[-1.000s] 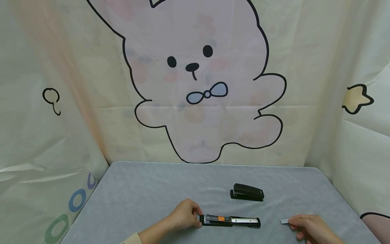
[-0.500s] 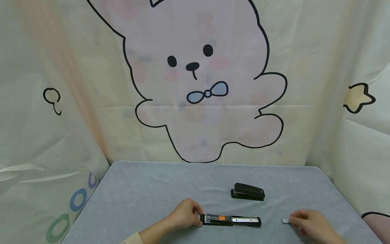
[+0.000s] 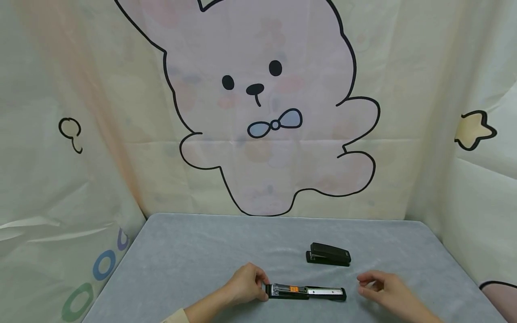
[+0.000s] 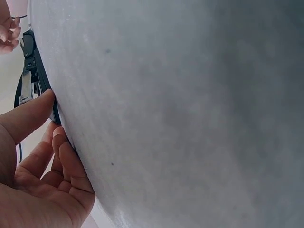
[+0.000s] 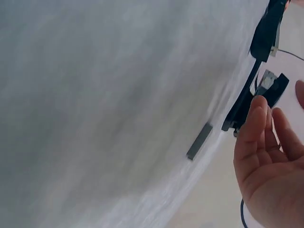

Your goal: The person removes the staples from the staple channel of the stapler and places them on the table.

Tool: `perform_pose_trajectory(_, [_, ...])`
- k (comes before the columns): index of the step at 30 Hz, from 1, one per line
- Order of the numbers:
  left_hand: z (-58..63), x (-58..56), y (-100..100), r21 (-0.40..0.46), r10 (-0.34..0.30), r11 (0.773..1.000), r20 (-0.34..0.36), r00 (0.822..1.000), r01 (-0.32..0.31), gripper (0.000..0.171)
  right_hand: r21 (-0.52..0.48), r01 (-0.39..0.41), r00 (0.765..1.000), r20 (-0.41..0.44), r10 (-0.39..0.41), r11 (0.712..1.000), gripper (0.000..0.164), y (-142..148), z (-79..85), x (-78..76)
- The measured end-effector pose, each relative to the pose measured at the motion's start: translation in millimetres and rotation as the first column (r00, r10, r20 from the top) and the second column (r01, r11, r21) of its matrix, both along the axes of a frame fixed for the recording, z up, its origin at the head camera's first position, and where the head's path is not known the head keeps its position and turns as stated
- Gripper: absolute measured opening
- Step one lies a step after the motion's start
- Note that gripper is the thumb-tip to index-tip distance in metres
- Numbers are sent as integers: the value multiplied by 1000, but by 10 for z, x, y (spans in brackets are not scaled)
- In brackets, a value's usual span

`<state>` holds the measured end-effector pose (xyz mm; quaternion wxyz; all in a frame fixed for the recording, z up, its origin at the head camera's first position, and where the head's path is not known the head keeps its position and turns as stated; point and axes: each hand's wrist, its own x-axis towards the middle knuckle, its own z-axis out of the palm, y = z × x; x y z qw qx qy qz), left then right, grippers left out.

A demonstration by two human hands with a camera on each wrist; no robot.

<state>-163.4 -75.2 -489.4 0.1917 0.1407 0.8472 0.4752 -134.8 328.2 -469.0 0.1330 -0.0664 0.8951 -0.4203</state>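
My left hand (image 3: 247, 283) pinches the left end of a black stapler (image 3: 326, 291) that lies opened out flat on the table, its metal staple channel and an orange part facing up. In the left wrist view, the thumb and fingers (image 4: 29, 114) grip that end. My right hand (image 3: 383, 289) hovers just right of the opened stapler, fingers loosely bent, with nothing visible in them. A short grey strip of staples (image 5: 199, 141) lies on the cloth below the right hand in the right wrist view; the head view does not show it.
A second black stapler (image 3: 328, 254), closed up, stands behind the opened one. The table (image 3: 194, 251) has a grey-blue cloth. Printed curtains (image 3: 258, 179) enclose its back and sides.
My right hand has let go of the strip of staples and moved left toward the opened stapler. The left hand and both staplers have stayed in place.
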Motion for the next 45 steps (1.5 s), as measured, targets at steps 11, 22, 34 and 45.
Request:
perform_pose_trajectory(11, [-7, 8, 4, -3, 3, 1000, -14, 1000, -4, 25, -77, -127, 990, 56, 132, 989, 46, -231, -90, -36])
perform_pose_trajectory(22, [10, -7, 2, -7, -10, 1000, -8, 1000, 9, 24, -68, -144, 984, 91, 150, 987, 45, -426, -174, -83])
perform_pose_trajectory(34, [15, 20, 32, -63, -3, 998, -39, 999, 1, 28, 71, -288, 946, -133, 295, 955, 31, -493, -250, -169])
perform_pose_trajectory(45, [43, 57, 94, -144, 7, 989, -87, 996, -20, 27, 94, -309, 913, -250, 323, 946, 21, -497, -258, -129])
